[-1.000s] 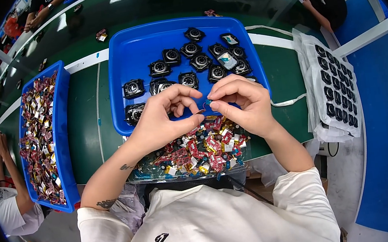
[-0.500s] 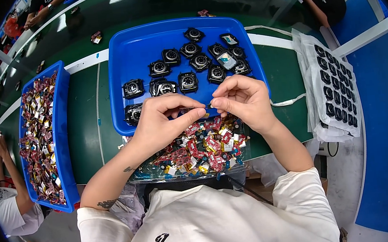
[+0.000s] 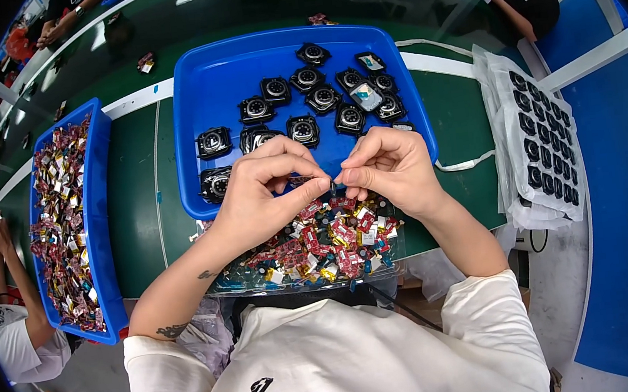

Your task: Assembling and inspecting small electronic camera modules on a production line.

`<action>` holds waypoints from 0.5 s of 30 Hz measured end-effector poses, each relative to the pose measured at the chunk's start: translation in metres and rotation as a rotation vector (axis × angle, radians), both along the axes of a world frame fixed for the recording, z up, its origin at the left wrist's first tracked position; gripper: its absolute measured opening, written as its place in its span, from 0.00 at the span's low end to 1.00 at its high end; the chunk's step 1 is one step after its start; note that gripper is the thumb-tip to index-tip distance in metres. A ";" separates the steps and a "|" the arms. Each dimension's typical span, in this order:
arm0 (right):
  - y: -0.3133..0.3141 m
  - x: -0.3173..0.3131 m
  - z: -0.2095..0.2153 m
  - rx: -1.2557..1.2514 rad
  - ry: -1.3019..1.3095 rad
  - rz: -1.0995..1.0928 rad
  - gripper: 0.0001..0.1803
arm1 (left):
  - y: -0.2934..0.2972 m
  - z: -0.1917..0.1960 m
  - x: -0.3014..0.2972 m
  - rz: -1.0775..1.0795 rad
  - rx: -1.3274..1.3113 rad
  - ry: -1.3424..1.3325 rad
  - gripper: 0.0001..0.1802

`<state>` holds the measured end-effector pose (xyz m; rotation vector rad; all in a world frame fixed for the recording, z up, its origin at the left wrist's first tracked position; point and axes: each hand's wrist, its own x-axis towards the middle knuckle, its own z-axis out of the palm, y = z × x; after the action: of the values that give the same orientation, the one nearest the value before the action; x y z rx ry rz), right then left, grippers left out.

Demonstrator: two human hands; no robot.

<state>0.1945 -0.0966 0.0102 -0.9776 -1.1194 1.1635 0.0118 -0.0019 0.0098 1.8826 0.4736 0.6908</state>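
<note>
Compared with a second ago, the left hand point(image 3: 263, 190) has closed its spread fingers, and a loose circuit board point(image 3: 146, 62) at 11 o'clock has slid leftward. A small dark part point(image 3: 333, 187) sits at the fingertips, between the hands; the left thumb and forefinger clamp it. The right hand's point(image 3: 397, 175) fingers bunch just beside it; whether they grip cannot be told. The fingers hide most of the part. At 12 o'clock, a blue tray point(image 3: 204, 84) holds black casings point(image 3: 303, 131); at 6, red boards point(image 3: 312, 246) lie heaped; at 9, a blue bin point(image 3: 102, 220).
</note>
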 end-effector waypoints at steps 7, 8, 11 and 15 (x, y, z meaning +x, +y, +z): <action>0.000 -0.003 0.001 0.027 -0.132 -0.113 0.06 | 0.009 -0.008 -0.001 -0.164 0.014 -0.173 0.04; 0.000 -0.004 0.002 0.056 -0.167 -0.152 0.06 | 0.011 -0.009 -0.002 -0.157 0.013 -0.211 0.04; 0.004 0.008 0.010 0.274 -0.487 0.118 0.06 | 0.009 -0.008 -0.005 -0.103 -0.339 -0.290 0.04; 0.006 -0.001 0.013 0.434 -0.761 0.159 0.05 | 0.007 -0.003 -0.006 -0.102 -0.452 -0.306 0.05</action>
<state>0.1936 -0.0910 0.0228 -1.0165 -1.9869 0.6078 0.0057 0.0054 0.0068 1.3411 0.3020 0.7199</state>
